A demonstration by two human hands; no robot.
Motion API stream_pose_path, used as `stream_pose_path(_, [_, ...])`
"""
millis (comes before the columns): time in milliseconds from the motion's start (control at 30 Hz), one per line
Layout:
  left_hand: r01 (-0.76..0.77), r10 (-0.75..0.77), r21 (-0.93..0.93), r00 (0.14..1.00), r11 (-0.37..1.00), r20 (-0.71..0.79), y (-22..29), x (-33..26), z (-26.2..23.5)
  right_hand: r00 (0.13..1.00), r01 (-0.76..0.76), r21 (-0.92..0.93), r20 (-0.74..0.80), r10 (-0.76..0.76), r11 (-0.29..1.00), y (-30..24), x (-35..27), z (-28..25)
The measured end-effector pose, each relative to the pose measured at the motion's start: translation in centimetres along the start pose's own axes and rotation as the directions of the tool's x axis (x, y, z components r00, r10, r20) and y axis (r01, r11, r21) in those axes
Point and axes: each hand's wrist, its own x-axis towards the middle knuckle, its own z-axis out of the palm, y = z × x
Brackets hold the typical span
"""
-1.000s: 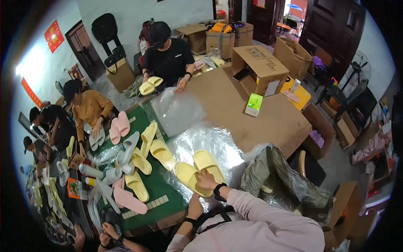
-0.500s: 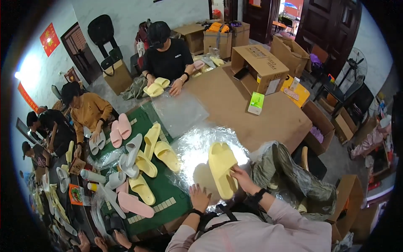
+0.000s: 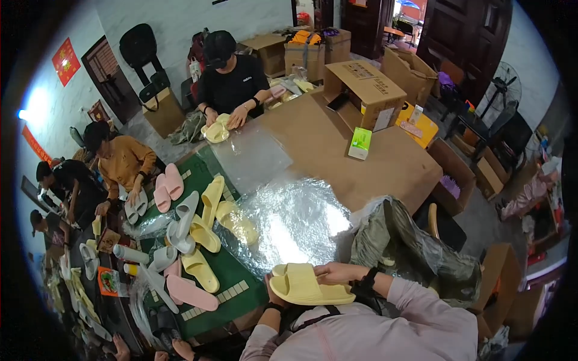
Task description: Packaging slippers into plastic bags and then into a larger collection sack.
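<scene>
Close in front of my body I hold a pair of pale yellow slippers (image 3: 310, 287), turned sideways. My right hand (image 3: 331, 273) grips the pair from the far side. At the left end, my left hand (image 3: 274, 292) is closed against the slippers, its fingers partly hidden behind them. Beyond my hands lies a shiny clear plastic sheet (image 3: 295, 207) on the table. Its left edge partly covers a single yellow slipper (image 3: 236, 222). More yellow slippers (image 3: 200, 269), a pink slipper (image 3: 191, 293) and grey slippers (image 3: 182, 224) lie on a green mat (image 3: 238, 274) to the left.
Across the table a person in black (image 3: 232, 90) handles yellow slippers; a person in mustard (image 3: 127, 157) handles grey ones. An open cardboard box (image 3: 367, 90) and a small green-and-white box (image 3: 360, 143) stand on the brown tabletop (image 3: 397, 171). A crumpled dark plastic bag (image 3: 415, 259) sits at my right.
My right hand has brought the yellow slippers down toward my body and turned them sideways. My left hand has left the plastic sheet and moved to the slippers. The sheet shows uncovered.
</scene>
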Motion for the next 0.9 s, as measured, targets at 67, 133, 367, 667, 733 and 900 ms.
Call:
stream_pose_path(67, [0.01, -0.003, 0.154, 0.999, 0.988, -0.045, 1.1, -0.3, -1.1, 0.998, 0.052, 0.031, 0.025, -0.053, 0.998, 1.2, -0.5, -0.9])
stream_pose_path(133, [-0.032, 0.05, 0.282, 0.997, 0.959, -0.055, 4.6, 1.3, -7.9, 0.994, 0.095, 0.08, 0.04, -0.099, 0.992, 2.1, -1.4, -1.1])
stream_pose_path(367, [0.314, -0.285, 0.049, 0.908, 0.948, -0.309, 4.1, 3.0, -10.3, 0.965, 0.222, -0.072, 0.162, -0.208, 0.972, 2.5, -2.4, -0.3])
stream_pose_path(667, [0.308, -0.481, -0.515, 0.842, 0.8, -0.244, 2.3, 2.8, -13.5, 0.985, 0.128, -0.367, -0.06, -0.161, 0.921, -1.3, -2.5, 1.5])
stream_pose_path(733, [0.255, -0.45, -0.513, 0.841, 0.82, -0.3, 1.7, 2.6, -13.6, 0.99, 0.1, -0.305, -0.062, -0.125, 0.947, -1.3, -1.9, 1.8])
stream_pose_path(900, [0.124, -0.258, -0.518, 0.946, 0.846, -0.196, 1.2, 1.2, -13.6, 0.938, 0.315, -0.28, -0.055, -0.343, 0.907, -1.7, -0.7, 2.9])
